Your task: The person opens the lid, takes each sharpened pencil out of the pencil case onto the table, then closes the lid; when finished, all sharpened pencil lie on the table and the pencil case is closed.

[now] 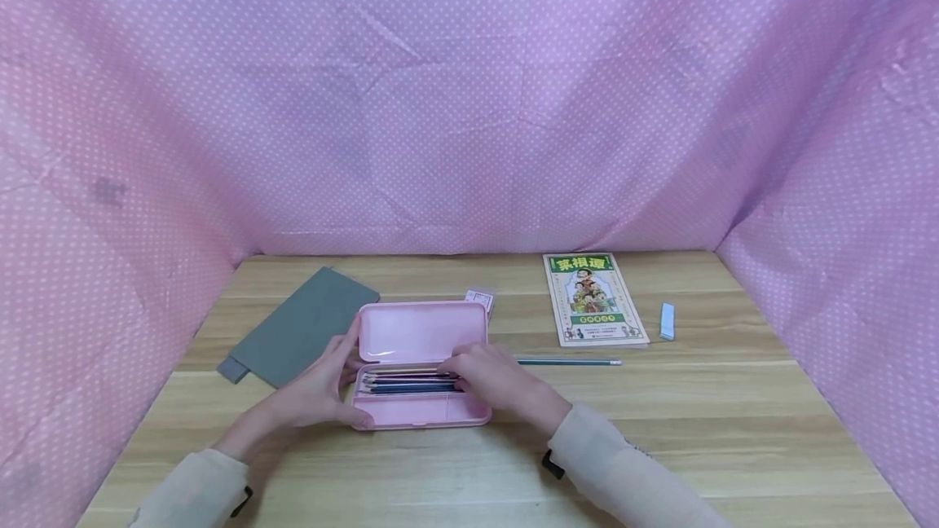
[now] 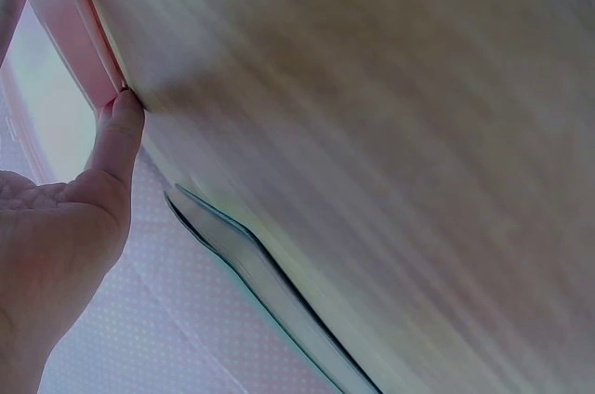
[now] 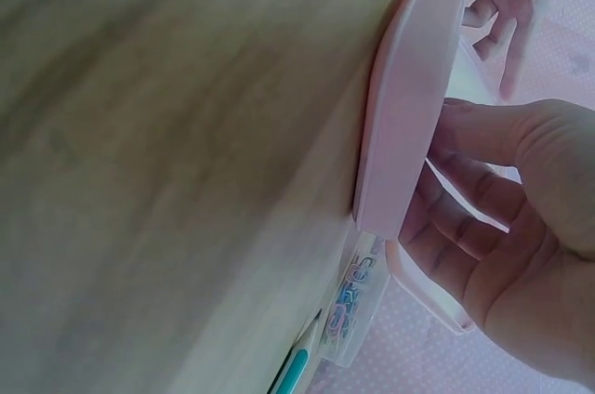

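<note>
My left hand [image 1: 323,388] grips the pencil case [image 1: 405,411], likely to steady it, midway between the side edges of the table [image 1: 469,479]. My right hand [image 1: 490,376] dips over the pencils [image 1: 413,388], can't tell if it's pinching any

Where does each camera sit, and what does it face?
Head: worn there, facing forward and down at the pink pencil case; left hand, right hand and sleeves show.
Left wrist: worn there, facing the case and green book; left hand shows.
Right wrist: worn there, facing the case and clear clip box; both hands show.
All three share the case.
</note>
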A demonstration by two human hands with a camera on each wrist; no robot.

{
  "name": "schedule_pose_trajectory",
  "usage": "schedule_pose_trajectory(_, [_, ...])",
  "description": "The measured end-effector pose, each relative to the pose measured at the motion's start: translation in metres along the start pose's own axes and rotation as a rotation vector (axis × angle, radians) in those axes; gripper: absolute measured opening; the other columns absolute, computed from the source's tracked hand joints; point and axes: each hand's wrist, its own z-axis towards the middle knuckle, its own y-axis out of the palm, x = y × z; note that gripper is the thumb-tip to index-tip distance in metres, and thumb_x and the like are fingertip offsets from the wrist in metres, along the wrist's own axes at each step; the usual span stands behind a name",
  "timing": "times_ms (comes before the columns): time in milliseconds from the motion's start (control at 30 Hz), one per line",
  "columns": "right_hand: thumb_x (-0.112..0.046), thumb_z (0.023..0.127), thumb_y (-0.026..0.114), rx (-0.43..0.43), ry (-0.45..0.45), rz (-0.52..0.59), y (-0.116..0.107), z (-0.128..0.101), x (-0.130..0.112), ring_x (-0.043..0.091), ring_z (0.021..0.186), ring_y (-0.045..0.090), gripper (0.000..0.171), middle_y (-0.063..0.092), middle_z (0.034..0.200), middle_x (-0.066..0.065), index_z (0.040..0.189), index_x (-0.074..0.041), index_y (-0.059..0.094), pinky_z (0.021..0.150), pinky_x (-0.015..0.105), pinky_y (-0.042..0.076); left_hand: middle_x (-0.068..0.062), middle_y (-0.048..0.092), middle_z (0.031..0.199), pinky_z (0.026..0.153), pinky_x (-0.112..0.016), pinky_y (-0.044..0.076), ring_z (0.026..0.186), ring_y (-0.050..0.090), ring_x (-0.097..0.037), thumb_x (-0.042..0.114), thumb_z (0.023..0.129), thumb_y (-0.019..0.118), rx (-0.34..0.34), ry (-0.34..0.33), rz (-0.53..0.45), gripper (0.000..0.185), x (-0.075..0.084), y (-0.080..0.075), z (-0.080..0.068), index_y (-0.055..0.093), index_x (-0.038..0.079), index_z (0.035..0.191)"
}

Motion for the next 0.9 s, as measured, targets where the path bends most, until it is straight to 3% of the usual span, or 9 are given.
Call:
schedule_pose_trajectory(367, [-0.008, 0.095, 0.072, -0.001, 0.013, 0.013, 0.001, 0.0, 0.0, 0.004, 0.083, 0.059, 0.028, 0.072, 0.103, -0.003, 0.121, -0.017, 0.077, 0.078, 0.018, 0.054, -0.015, 0.031, 0.137, 0.112, -0.043, 0.04, 0.121, 0.056, -0.027, 0.025, 0.062, 0.1, -0.006, -0.01, 0.021, 0.152, 0.001, -0.001, 0.0, -0.015, 0.018, 0.162])
schedule_pose_trajectory(600, [-0.008, 0.096, 0.07, -0.001, 0.006, 0.049, -0.003, -0.003, -0.001, 0.004, 0.09, 0.061, 0.028, 0.071, 0.106, -0.004, 0.123, -0.016, 0.076, 0.086, 0.02, 0.056, -0.017, 0.032, 0.136, 0.111, -0.047, 0.041, 0.12, 0.056, -0.028, 0.027, 0.064, 0.099, -0.006, 0.005, 0.036, 0.15, 0.001, 0.001, 0.0, -0.015, 0.017, 0.162])
schedule_pose_trajectory(900, [-0.006, 0.099, 0.066, 0.032, 0.0, 0.144, -0.026, -0.008, -0.004, 0.006, 0.098, 0.062, 0.027, 0.069, 0.108, -0.004, 0.123, -0.013, 0.075, 0.09, 0.02, 0.055, -0.016, 0.032, 0.135, 0.111, -0.045, 0.041, 0.121, 0.056, -0.028, 0.027, 0.064, 0.099, -0.009, 0.005, 0.034, 0.15, 0.001, 0.0, 0.001, -0.015, 0.016, 0.162])
